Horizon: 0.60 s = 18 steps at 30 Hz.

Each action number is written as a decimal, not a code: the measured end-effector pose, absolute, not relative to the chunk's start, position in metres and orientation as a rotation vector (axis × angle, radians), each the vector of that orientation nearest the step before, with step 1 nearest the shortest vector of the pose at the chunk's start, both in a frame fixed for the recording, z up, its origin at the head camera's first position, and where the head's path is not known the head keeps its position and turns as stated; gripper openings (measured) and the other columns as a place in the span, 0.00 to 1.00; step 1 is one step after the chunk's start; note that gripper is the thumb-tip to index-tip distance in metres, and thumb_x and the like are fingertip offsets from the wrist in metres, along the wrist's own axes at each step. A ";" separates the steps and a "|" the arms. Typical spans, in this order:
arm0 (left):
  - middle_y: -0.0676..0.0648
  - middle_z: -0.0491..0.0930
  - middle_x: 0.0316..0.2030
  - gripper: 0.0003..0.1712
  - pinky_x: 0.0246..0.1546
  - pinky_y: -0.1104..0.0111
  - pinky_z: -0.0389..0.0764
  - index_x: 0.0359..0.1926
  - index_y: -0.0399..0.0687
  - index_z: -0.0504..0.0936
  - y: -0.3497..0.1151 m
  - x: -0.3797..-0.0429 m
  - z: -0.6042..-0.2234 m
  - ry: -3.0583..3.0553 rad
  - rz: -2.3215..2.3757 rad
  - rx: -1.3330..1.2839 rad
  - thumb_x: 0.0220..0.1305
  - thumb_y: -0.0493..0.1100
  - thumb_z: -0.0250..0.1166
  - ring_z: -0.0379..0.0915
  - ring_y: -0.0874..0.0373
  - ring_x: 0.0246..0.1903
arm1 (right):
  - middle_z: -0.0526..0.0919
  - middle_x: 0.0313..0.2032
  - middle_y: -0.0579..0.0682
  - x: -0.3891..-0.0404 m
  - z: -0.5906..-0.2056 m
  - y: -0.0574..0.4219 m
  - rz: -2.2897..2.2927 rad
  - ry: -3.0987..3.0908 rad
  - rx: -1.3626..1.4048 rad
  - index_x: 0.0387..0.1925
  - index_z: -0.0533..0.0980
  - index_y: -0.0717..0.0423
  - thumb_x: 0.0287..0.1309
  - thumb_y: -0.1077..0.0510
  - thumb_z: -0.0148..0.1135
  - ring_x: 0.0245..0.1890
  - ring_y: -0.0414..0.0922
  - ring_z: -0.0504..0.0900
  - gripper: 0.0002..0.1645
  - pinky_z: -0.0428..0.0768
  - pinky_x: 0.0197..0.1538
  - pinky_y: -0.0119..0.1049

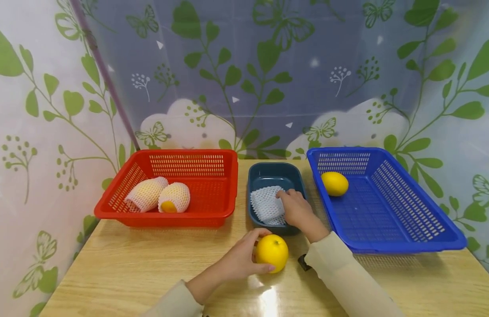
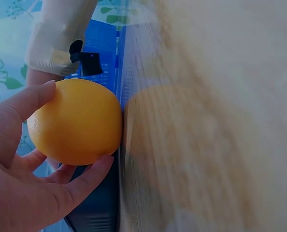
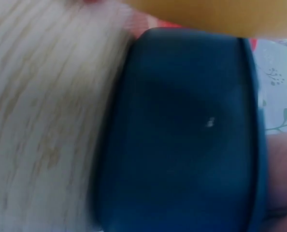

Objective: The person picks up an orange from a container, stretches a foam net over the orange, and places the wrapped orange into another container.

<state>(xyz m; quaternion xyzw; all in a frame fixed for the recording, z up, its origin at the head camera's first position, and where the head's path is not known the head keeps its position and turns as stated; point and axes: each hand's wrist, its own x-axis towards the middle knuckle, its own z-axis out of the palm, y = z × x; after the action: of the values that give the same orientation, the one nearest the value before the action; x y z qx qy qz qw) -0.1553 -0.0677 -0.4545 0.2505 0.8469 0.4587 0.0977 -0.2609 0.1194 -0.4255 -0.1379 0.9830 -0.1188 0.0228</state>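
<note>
Left hand [image 1: 241, 259] grips yellow fruit [image 1: 273, 254]; right hand [image 1: 296, 209] touches netting [image 1: 266, 204].

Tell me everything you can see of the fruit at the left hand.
The fruit is round, whole and yellow, more orange in the left wrist view, with smooth, slightly shiny skin and a small mark on top. It wears no netting. It appears to rest on the wooden table, before the teal bin, gripped by the left hand.

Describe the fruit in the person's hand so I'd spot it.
On the wooden table, a small dark tray sits between a red basket and a blue basket. In front of it, the left hand grips a round yellow fruit. It is the only fruit outside the baskets.
</note>
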 end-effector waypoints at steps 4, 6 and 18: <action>0.47 0.69 0.57 0.39 0.41 0.70 0.78 0.63 0.48 0.65 -0.068 -0.155 -0.454 2.498 1.356 0.752 0.53 0.47 0.75 0.67 0.55 0.48 | 0.77 0.43 0.60 -0.265 -0.429 0.119 -0.367 3.064 -0.405 0.50 0.74 0.58 0.49 0.75 0.66 0.44 0.56 0.73 0.25 0.77 0.52 0.50; 0.47 0.69 0.57 0.39 0.42 0.70 0.78 0.63 0.48 0.65 -0.068 -0.155 -0.454 2.490 1.357 0.756 0.53 0.47 0.75 0.67 0.55 0.48 | 0.77 0.39 0.58 -0.267 -0.431 0.119 -0.374 3.074 -0.391 0.45 0.75 0.58 0.49 0.75 0.66 0.40 0.55 0.72 0.21 0.78 0.48 0.49; 0.47 0.69 0.58 0.40 0.43 0.68 0.79 0.63 0.48 0.65 -0.068 -0.155 -0.453 2.483 1.366 0.731 0.52 0.46 0.76 0.67 0.54 0.50 | 0.77 0.33 0.57 -0.262 -0.429 0.121 -0.503 3.287 -0.517 0.36 0.79 0.60 0.53 0.72 0.62 0.35 0.54 0.73 0.09 0.78 0.44 0.46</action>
<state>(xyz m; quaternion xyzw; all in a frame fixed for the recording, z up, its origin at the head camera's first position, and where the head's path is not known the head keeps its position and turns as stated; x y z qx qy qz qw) -0.1550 -0.0678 -0.4528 0.2484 0.8435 0.4641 0.1074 -0.2621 0.1209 -0.4291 -0.1527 0.9706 -0.1486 -0.1117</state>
